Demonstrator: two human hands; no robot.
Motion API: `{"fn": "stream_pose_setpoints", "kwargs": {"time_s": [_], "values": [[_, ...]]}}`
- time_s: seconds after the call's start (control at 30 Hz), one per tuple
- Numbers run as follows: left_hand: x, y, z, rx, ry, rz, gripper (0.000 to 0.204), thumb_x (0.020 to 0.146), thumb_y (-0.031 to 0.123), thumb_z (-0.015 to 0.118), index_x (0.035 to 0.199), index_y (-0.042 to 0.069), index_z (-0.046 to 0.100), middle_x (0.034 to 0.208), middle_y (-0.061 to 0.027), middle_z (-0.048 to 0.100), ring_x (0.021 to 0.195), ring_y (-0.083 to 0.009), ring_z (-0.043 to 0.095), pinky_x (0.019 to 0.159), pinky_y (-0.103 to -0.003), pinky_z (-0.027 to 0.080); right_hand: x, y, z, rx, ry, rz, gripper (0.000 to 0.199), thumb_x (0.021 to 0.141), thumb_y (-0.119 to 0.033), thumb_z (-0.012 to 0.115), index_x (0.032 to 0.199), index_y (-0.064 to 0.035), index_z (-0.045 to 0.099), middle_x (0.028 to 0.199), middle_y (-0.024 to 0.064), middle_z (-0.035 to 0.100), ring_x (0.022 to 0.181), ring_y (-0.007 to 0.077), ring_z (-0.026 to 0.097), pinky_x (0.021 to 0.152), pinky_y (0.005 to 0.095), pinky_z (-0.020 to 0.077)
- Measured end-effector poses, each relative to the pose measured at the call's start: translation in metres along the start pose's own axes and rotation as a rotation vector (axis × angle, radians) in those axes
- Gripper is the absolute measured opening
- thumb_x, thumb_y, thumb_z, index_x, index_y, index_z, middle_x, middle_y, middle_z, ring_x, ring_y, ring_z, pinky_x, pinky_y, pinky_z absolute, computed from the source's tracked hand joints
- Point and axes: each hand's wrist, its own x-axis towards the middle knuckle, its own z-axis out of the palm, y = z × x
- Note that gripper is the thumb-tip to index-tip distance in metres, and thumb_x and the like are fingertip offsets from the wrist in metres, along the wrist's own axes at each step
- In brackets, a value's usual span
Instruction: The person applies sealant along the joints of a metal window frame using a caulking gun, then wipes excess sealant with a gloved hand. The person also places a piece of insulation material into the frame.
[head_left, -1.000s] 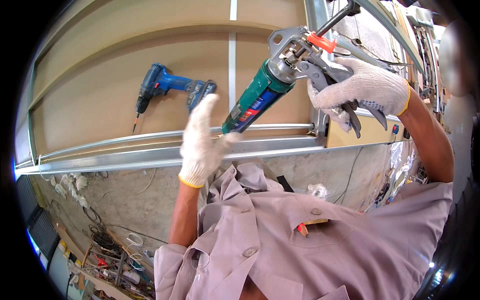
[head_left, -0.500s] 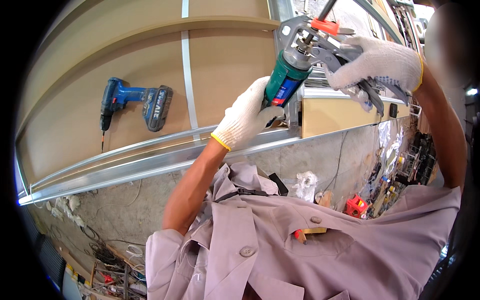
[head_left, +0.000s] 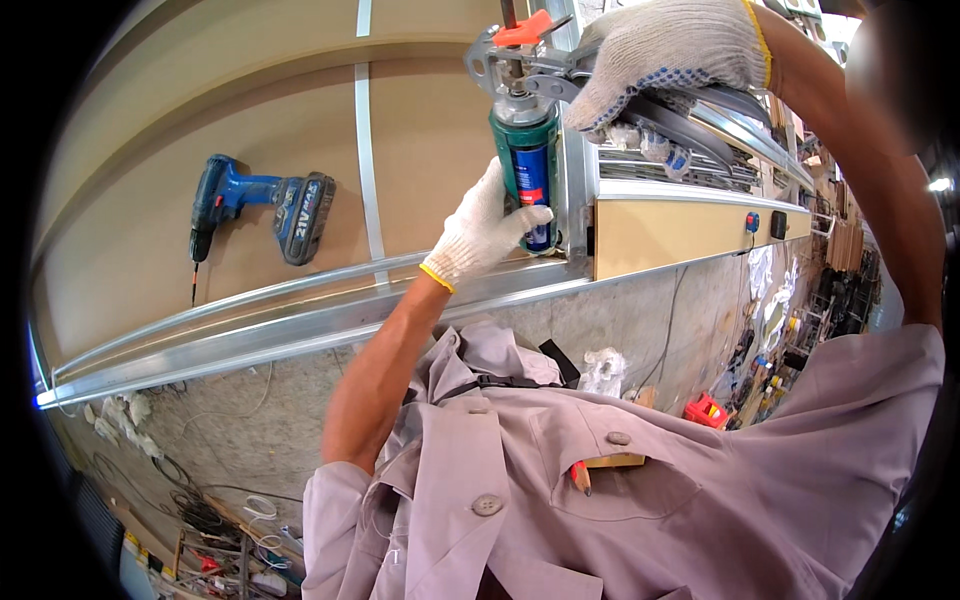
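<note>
Green gun (head_left: 524,128) | left hand (head_left: 478,228) wrapped round gun's barrel (head_left: 533,180) | right hand (head_left: 668,55) clamped on gun's grey handle (head_left: 688,130) | blue drill (head_left: 250,189) lying left of gun

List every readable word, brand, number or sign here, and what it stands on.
Blue drill: large pale lettering on its battery; I won't copy it out.
Caulking gun: print on its blue and red label, too small to read reliably.
Shirt: small pale mark, too unclear to call lettering.
</note>
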Motion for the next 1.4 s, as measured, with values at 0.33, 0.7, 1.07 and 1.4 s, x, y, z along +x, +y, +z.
{"fn": "stream_pose_setpoints", "kwargs": {"time_s": [0.33,0.7,1.07,1.4], "values": [[-0.005,-0.011,-0.007,-0.126,0.051,-0.048,0.069,0.092,0.013,0.079,0.15,0.005,0.04,0.124,-0.013,0.068,0.112,-0.0216,0.068,0.101,-0.039,0.055,0.044,-0.036,0.0,-0.109,-0.104,0.128,0.022,0.095,-0.02,0.07,0.1,0.0006,0.065,0.079,0.011,0.069,0.069,0.0209,0.072,0.066,0.0394,0.0643],[-0.023,-0.042,-0.056,-0.425,-0.058,-0.139,0.052,0.091,0.004,0.081,0.138,0.006,0.058,0.135,-0.0075,0.066,0.128,-0.0194,0.06,0.11,-0.035,0.052,0.106,-0.095,0.054,-0.108,-0.276,-0.101,0.017,0.096,-0.018,0.064,0.087,-0.0048,0.058,0.073,0.0112,0.066,0.066,0.0257,0.072,0.07,0.0473,0.0667],[-0.039,0.064,-0.058,-0.009,-0.315,0.15,0.045,0.088,0.011,0.081,0.13,0.005,0.066,0.116,-0.0115,0.075,0.106,-0.0193,0.071,0.095,-0.037,0.057,-0.076,-0.049,0.158,-0.038,0.452,-0.152,0.04,0.092,-0.041,0.071,0.095,-0.0012,0.073,0.075,0.008,0.072,0.063,0.0174,0.068,0.063,0.0339,0.0545],[-0.06,0.125,-0.082,0.314,-0.774,0.655,0.063,0.08,0.004,0.079,0.139,0.013,0.058,0.144,-0.0168,0.06,0.132,-0.0399,0.06,0.106,-0.044,0.054,-0.063,-0.072,0.362,0.618,1.202,-0.209,0.037,0.085,-0.025,0.078,0.108,-0.0016,0.061,0.086,0.0227,0.069,0.085,0.0428,0.071,0.073,0.0471,0.056]]}}
